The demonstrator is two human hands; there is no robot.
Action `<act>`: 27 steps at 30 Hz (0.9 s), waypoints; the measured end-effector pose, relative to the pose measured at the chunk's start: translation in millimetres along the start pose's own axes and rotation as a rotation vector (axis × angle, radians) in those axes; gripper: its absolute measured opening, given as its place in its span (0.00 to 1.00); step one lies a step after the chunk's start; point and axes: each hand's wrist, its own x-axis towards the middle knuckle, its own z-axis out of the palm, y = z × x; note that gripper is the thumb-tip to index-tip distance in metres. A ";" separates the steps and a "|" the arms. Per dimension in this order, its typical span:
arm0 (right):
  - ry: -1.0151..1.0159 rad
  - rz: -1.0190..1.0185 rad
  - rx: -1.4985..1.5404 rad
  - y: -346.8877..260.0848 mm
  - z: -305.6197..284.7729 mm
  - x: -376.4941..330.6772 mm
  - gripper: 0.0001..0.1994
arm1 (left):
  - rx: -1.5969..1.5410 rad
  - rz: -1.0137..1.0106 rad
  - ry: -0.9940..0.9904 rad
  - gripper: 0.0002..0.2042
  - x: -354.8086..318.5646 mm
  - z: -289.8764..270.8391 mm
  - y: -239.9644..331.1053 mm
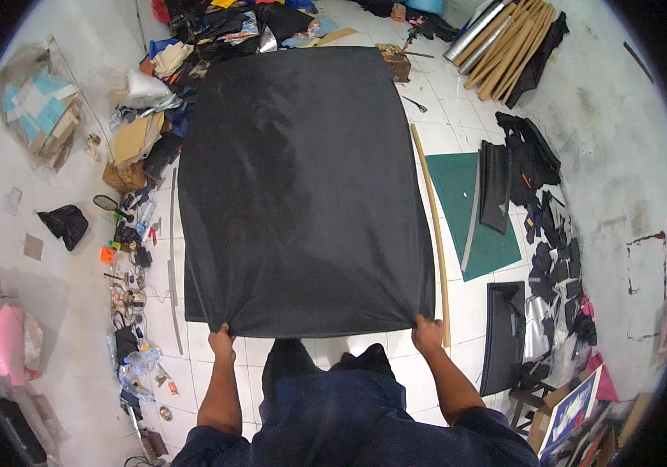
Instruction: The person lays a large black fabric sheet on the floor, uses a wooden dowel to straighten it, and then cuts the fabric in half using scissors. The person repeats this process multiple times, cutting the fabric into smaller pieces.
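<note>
Black fabric (302,187) spreads forward from the grip, creased where the left hand (223,342) and right hand (428,335) each pinch its near edge. Just outside the right hand's hold lies a tan pole (437,241); farther out, a green mat (449,191).

Small workshop, cutting sheet material by the look of it. Evidence: big black sheet (310,194) spread over a white tiled floor (446,124), so the floor is the work surface. Green mat (448,183) and long wooden strip (431,233) just beside it. Long tubes (514,47) stacked by the right wall (606,117), which is stained and bare. Dark offcuts (558,265) strewn along its foot. Mixed heap of material (256,27) at far end; small clutter (127,272) lines the left wall (61,179).
</note>
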 end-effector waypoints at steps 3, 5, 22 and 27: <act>0.034 0.023 0.172 13.2 16.6 -42.7 0.10 | -0.045 -0.089 -0.089 0.10 -24.2 -23.7 0.9; 0.136 0.054 0.167 24.6 38.8 -51.2 0.12 | -0.005 -0.168 -0.177 0.10 -25.8 -27.9 -12.7; 0.273 0.250 0.406 77.2 430.7 112.1 0.23 | 0.212 -0.359 -0.478 0.22 211.5 95.6 -345.7; 0.397 0.088 0.524 79.5 489.6 149.0 0.18 | 0.231 -0.295 -0.673 0.25 287.3 98.5 -390.7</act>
